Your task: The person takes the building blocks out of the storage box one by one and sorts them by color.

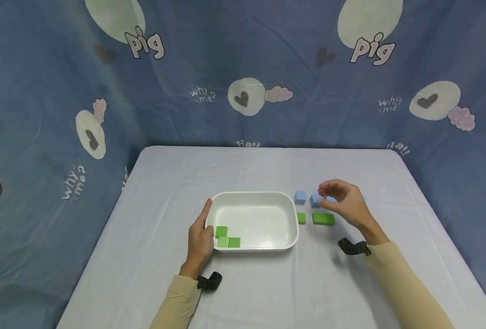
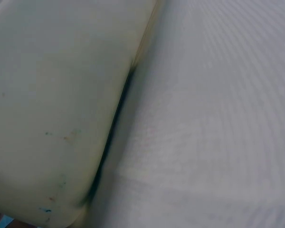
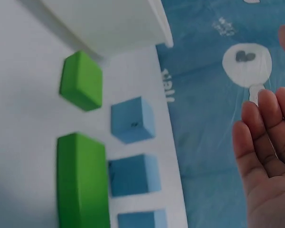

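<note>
A white tray [image 1: 256,195] stands on the table, with several small green blocks [image 1: 222,236] in its near-left corner. My left hand [image 1: 200,242] holds the tray's left side, its index finger along the outer edge. The left wrist view shows mainly the tray's side wall [image 2: 52,104]. To the right of the tray, my right hand [image 1: 345,201] hovers over blue cubes [image 1: 300,197], thumb and fingers apart, nothing between them. Its palm and fingers [image 3: 268,147] also show in the right wrist view. A long green block [image 3: 83,183] and a shorter green block [image 3: 80,80] lie beside the blue cubes.
White cloth [image 1: 251,292] covers the table. A blue printed curtain [image 1: 243,55] rises behind it and along both sides. Each wrist wears a black camera mount, such as the one on the right wrist [image 1: 353,246].
</note>
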`<state>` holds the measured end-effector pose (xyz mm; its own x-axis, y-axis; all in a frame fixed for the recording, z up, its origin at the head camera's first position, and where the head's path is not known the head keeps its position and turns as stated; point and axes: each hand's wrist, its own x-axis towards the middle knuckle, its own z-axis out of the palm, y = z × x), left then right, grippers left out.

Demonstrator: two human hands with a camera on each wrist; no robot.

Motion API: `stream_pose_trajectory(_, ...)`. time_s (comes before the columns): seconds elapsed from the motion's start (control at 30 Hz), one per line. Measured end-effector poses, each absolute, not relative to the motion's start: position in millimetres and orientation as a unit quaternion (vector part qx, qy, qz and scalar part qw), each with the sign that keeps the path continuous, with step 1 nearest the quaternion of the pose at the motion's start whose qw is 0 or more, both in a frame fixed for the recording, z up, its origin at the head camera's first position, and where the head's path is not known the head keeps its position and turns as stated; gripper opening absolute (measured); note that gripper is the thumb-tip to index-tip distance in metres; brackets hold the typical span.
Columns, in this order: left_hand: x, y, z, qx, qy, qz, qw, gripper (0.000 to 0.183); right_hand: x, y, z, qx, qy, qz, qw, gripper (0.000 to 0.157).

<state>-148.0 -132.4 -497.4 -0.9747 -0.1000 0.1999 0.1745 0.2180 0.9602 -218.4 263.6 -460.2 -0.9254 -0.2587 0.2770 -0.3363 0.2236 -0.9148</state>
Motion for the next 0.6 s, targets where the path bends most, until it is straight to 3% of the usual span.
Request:
stream_pose_trajectory(0.4,-148.7,-133.4,-497.6,-0.025,-0.775,-0.621,0.115,0.072,-234.5,226.3,-449.2,0.226,-0.755,0.615,0.023,0.037)
stream_pose_trajectory(0.6,-159.4,-138.2,-525.9,-0.026,-0.775,-0.618,0.128,0.075,-241.8,203.1,-444.8,0.244,-0.744,0.621,0.013,0.037)
